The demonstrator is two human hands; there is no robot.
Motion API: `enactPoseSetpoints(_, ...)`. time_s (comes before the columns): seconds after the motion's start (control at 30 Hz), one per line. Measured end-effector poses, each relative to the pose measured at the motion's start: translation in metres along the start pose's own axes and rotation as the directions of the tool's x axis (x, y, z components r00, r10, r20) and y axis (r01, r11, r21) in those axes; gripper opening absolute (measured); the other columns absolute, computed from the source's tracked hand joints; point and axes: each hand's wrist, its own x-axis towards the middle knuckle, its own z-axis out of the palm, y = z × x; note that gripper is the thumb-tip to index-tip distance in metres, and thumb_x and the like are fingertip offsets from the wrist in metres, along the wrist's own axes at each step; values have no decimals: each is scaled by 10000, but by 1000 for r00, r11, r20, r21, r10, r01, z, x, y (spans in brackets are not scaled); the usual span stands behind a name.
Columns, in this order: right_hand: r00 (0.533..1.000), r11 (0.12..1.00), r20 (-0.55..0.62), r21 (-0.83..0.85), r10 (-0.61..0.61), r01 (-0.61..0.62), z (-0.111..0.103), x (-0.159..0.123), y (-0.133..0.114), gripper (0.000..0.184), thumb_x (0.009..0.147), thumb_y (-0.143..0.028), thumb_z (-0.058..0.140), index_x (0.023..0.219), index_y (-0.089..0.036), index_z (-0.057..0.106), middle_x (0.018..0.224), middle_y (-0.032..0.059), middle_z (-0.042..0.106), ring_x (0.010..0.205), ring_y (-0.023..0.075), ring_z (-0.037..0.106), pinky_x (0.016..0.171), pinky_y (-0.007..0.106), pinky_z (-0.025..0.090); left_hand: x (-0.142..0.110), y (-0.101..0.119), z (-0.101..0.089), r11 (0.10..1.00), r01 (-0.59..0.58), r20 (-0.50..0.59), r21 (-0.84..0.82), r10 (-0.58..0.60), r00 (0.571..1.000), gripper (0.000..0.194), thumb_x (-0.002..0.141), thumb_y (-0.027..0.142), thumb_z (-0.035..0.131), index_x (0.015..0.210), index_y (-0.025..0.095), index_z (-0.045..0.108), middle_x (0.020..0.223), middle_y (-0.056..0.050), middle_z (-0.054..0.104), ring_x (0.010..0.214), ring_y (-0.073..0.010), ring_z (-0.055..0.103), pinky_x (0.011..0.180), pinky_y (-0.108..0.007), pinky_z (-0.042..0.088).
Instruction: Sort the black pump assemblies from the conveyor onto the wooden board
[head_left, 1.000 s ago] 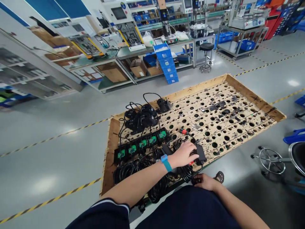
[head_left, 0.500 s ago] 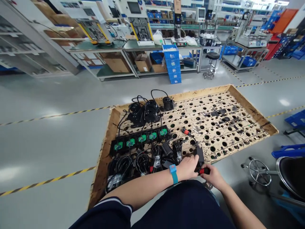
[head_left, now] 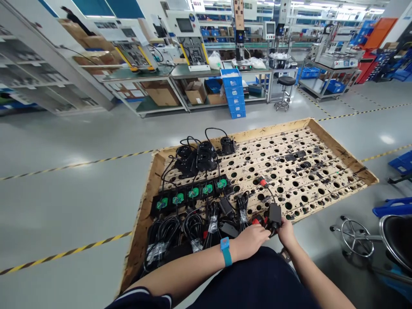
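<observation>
Where the worktop (head_left: 344, 150) ends nearest you, a black box (head_left: 275, 213) lies at your fingertips

Because the holed wooden surface is broad, there is room at its left for taped cable bundles (head_left: 170, 226) and, beyond them, a row of green circuit boards (head_left: 193, 192). Right of the bundles, your left hand (head_left: 251, 241) and right hand (head_left: 287, 234) meet at the near end of the black box. Your right fingers curl at its near right corner; whether that grip clasps the casing or something beneath, I cannot tell, and your left grip is hidden too. To work well here, steady the casing with one hand, guide the lead (head_left: 272, 195) with the other, and put no strain where they join. The box's long axis runs away from you. From its far end the lead reaches the black-and-red connector (head_left: 263, 183), whose tip points away and leftward.
</observation>
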Motion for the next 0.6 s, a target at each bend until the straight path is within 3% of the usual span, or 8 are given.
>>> enactPoseSetpoints(0.13, 994, 986, 66, 135, 88, -96, -19, 1, -1, 392, 611, -417, 676, 917, -173, 700, 779, 56, 722, 636, 199, 639, 640, 347, 552, 6, -2, 0, 998, 27, 163, 64, -37, 986, 160, 974, 311, 589, 904, 182, 653, 875, -66, 700, 878, -226, 651, 799, -339, 455)
enactPoseSetpoints(0.23, 989, 961, -29, 244, 143, -132, -35, -6, 1, 529, 609, -504, 740, 1018, -174, 682, 841, 66, 730, 658, 192, 658, 642, 336, 562, 8, 0, -3, 996, 19, 246, 86, -40, 969, 195, 961, 343, 604, 867, 186, 674, 898, -72, 698, 916, -241, 650, 812, -350, 458)
enactPoseSetpoints(0.33, 983, 982, -148, 167, 110, -85, -41, -11, 4, 578, 666, -652, 699, 975, -164, 676, 874, 106, 729, 713, 218, 671, 605, 324, 546, 11, 2, -6, 989, 41, 277, 143, -80, 958, 196, 938, 368, 631, 901, 189, 701, 931, -88, 698, 961, -268, 648, 842, -376, 470)
enactPoseSetpoints(0.47, 982, 1000, -187, 1, -9, 10, -25, -12, 6, 662, 774, -779, 551, 1001, -168, 666, 886, 120, 721, 780, 261, 674, 602, 341, 542, 23, -2, -11, 961, 177, 244, 211, -228, 943, 195, 939, 346, 621, 911, 178, 716, 957, -109, 712, 980, -283, 655, 855, -385, 485)
enactPoseSetpoints(0.53, 983, 995, -172, -89, -66, 51, -18, -15, 8, 648, 856, -758, 493, 1070, -171, 662, 925, 109, 720, 835, 263, 675, 643, 346, 558, 30, -3, -12, 946, 236, 241, 223, -288, 927, 215, 942, 354, 613, 908, 170, 719, 972, -121, 724, 989, -293, 664, 871, -392, 494)
enactPoseSetpoints(0.6, 976, 988, -203, -147, -78, 48, -24, -26, 13, 546, 936, -663, 507, 1116, -171, 658, 1014, 91, 711, 901, 239, 671, 729, 349, 576, 35, 0, -11, 942, 233, 275, 243, -297, 914, 209, 942, 338, 601, 926, 166, 720, 1002, -130, 736, 1012, -308, 672, 899, -405, 500)
